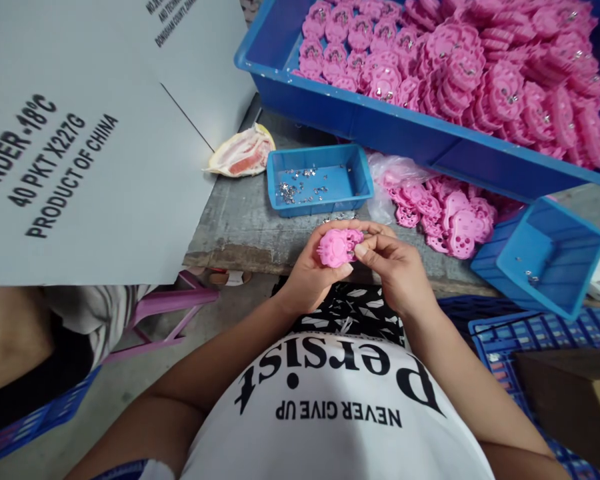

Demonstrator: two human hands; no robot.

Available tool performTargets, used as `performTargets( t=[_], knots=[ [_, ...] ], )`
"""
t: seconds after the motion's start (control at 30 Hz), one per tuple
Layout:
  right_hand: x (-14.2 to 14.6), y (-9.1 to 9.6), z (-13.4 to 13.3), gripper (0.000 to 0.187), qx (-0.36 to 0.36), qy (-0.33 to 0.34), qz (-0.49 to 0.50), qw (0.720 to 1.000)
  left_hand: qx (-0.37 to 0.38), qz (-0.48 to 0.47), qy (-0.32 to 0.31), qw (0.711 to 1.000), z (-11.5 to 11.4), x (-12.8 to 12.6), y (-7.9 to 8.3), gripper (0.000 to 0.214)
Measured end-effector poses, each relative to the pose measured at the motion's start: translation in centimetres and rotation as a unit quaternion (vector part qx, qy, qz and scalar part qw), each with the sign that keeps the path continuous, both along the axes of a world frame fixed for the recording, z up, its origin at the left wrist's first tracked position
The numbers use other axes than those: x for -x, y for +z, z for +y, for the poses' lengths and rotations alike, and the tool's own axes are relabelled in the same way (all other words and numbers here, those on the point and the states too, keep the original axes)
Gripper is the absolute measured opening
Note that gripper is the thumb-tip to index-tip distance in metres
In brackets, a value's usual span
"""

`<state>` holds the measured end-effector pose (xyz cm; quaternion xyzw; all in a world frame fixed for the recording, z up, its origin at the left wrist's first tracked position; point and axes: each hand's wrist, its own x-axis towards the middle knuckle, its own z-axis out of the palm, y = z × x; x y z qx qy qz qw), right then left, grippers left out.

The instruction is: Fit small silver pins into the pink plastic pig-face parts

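Your two hands meet just this side of the near edge of the tabletop [240, 223], above your lap. Your left hand [307, 273] cups a pink part [337, 247] from the left and from below, its grip closed around the part with the thumb along the near side. Your right hand [400, 273] comes in from the right, its grip pinched shut on the part's right edge with thumb and forefinger. Whether anything small sits inside that pinch cannot be told. The part lies between the two grips, its wider span running left to right and its moulded face turned up toward you. Straight beyond it on the tabletop, near at hand, sits a small tray [320, 203] holding scattered metal bits [293, 192], slightly closer to your left hand. A pile [445, 213] of loose pink parts lies to the right of that tray, nearer your right hand. Farther right is a tilted tray [545, 267]. A bin [380, 127] heaped with pink parts stands at the far right, and cardboard [105, 167] covers the far left.
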<state>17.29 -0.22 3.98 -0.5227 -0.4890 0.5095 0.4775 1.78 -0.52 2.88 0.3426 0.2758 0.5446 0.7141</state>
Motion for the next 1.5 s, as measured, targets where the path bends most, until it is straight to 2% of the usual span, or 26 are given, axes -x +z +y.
performTargets(
  t=[0.47,0.9,1.3,1.5],
  knots=[
    [0.5,0.1,0.3,0.037,0.062,-0.008,0.068,0.996,-0.008,0.005,-0.004,1.0,-0.1,0.3,-0.4,0.051],
    [0.9,-0.2,0.4,0.038,0.044,-0.012,0.034,0.998,-0.025,0.032,0.016,0.999,0.1,0.6,-0.7,0.05],
    [1.0,0.0,1.3,0.037,0.09,0.012,0.075,0.993,-0.02,0.032,0.013,0.999,0.6,0.9,-1.0,0.051],
    [1.2,0.2,1.5,0.039,0.105,0.005,0.093,0.99,-0.07,0.019,0.009,0.997,1.0,1.0,-2.0,0.051]
  ],
)
